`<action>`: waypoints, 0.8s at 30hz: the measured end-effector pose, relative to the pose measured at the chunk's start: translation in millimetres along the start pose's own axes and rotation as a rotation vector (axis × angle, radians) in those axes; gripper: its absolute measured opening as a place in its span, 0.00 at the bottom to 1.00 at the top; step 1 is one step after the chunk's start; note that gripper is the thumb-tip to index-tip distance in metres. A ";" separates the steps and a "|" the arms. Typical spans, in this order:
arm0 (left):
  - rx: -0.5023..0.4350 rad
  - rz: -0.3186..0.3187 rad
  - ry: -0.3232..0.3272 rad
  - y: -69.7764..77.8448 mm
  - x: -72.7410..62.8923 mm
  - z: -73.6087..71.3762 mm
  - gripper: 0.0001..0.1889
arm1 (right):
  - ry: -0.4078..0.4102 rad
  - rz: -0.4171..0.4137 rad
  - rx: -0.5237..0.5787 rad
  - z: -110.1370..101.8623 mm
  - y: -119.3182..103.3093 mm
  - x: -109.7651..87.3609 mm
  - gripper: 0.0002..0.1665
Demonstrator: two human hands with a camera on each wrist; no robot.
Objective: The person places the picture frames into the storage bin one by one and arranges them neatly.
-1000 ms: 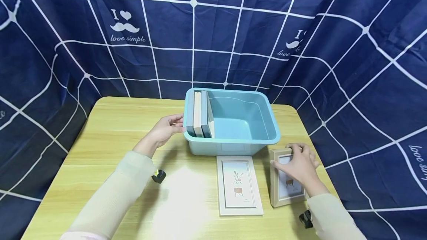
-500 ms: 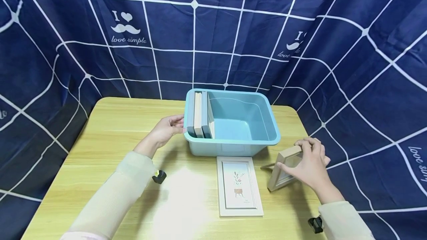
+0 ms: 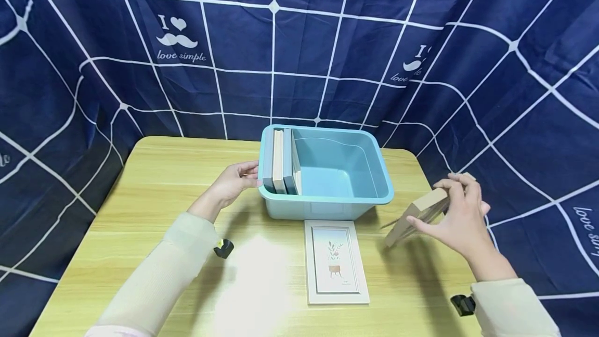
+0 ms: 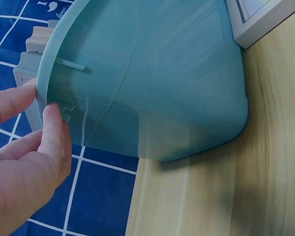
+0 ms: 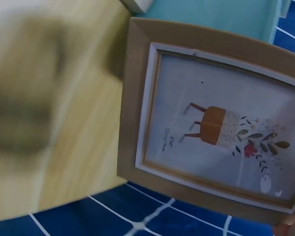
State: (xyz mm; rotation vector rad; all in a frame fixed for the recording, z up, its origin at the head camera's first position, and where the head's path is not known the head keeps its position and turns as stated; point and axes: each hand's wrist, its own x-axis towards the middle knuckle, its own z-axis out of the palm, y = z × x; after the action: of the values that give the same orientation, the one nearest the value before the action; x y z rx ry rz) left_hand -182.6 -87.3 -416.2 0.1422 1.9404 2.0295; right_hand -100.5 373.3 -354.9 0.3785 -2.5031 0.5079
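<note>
My left hand [image 3: 229, 186] pinches the left rim of a light blue plastic bin [image 3: 329, 208]. In the left wrist view, thumb and fingers meet at the bin's rim [image 4: 48, 64]. My right hand [image 3: 460, 222] grips a wooden picture frame [image 3: 414, 217] by its top edge, tilted above the right side of the table. Its back prop sticks out toward the bin. The right wrist view shows the frame's front, a plant in a brown pot [image 5: 214, 125]; most of the hand is out of that view. A white picture frame [image 3: 334, 261] lies face up before the bin.
Several flat blue-grey and cream pieces [image 3: 283, 163] stand on edge at the left end of the bin. The wood-grain table [image 3: 178, 181] is enclosed by a dark blue checked curtain [image 3: 238, 30]. A bright glare lies on the table's front.
My right hand has lifted the wooden picture frame and moved it right and back, turning its face away from the head camera. The left hand and the bin stay in place.
</note>
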 end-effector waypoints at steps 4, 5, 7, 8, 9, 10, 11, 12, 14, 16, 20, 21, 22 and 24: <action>-0.003 0.003 0.000 0.3 -0.2 -0.3 0.32 | 0.001 -0.025 -0.010 -14.1 -2.2 11.4 0.50; -0.004 0.004 -0.001 0.4 -0.3 -0.2 0.32 | -0.002 -0.034 -0.015 -17.4 -2.8 14.4 0.51; -0.009 0.008 -0.005 0.5 -0.3 -0.1 0.32 | -0.007 -0.051 -0.024 -23.6 -4.0 20.4 0.52; -0.011 0.009 -0.007 0.6 -0.2 0.1 0.32 | -0.009 -0.062 -0.028 -26.7 -4.6 23.5 0.53; -0.013 0.010 -0.009 0.6 -0.2 0.2 0.32 | -0.009 -0.074 -0.036 -29.6 -5.4 26.7 0.54; -0.015 0.012 -0.010 0.5 -0.1 0.3 0.32 | -0.007 -0.088 -0.040 -32.4 -6.4 30.0 0.56; -0.018 0.013 -0.011 0.7 0.0 0.4 0.32 | -0.001 -0.104 -0.044 -34.9 -7.0 33.5 0.58; -0.019 0.015 -0.011 0.7 0.0 0.4 0.32 | 0.007 -0.116 -0.048 -37.4 -7.9 37.0 0.60; -0.018 0.018 -0.011 0.6 0.2 0.4 0.32 | 0.021 -0.136 -0.060 -42.6 -10.5 44.3 0.63; -0.017 0.022 -0.012 0.3 0.4 0.2 0.32 | 0.037 -0.157 -0.068 -46.9 -13.2 52.0 0.63; -0.017 0.022 -0.011 0.0 0.5 0.0 0.32 | 0.048 -0.200 -0.081 -53.2 -19.9 66.1 0.64; -0.018 0.021 -0.010 -0.2 0.6 0.0 0.32 | 0.048 -0.211 -0.076 -54.1 -22.0 69.2 0.64; -0.019 0.018 -0.009 -0.2 0.4 -0.1 0.32 | 0.047 -0.225 -0.075 -55.0 -24.3 72.1 0.64; -0.020 0.014 -0.007 -0.6 0.5 -0.2 0.32 | 0.040 -0.254 -0.069 -56.4 -29.1 77.4 0.63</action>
State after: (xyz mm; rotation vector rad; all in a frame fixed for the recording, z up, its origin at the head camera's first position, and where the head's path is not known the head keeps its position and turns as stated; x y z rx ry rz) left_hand -183.0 -87.3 -416.9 0.1588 1.9196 2.0540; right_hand -126.4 359.5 -259.2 0.6421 -2.3813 0.3228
